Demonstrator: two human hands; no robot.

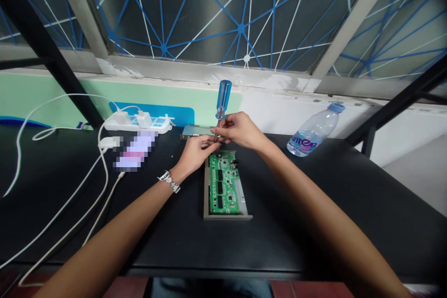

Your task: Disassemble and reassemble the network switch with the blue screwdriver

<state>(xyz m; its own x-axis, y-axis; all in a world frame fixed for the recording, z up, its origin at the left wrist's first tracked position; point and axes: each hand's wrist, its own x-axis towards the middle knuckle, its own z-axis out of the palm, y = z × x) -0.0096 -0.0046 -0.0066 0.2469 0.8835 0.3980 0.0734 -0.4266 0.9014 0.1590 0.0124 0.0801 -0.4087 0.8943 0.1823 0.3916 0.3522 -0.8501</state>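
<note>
Apparent step: lining up screwdriver (224,95) at circuit board's (228,184) far end.
Right hand (242,129) pinches shaft; left hand (195,151) near tip, grip unclear. Turning likely needs steady alignment.

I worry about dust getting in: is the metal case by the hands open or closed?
Open: the green circuit board shows bare inside the metal case, no cover over it.

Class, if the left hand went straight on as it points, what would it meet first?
Probably the translucent blue-handled screwdriver, at its slim metal shaft; the right hand is very close too, and depth is unclear.
</note>
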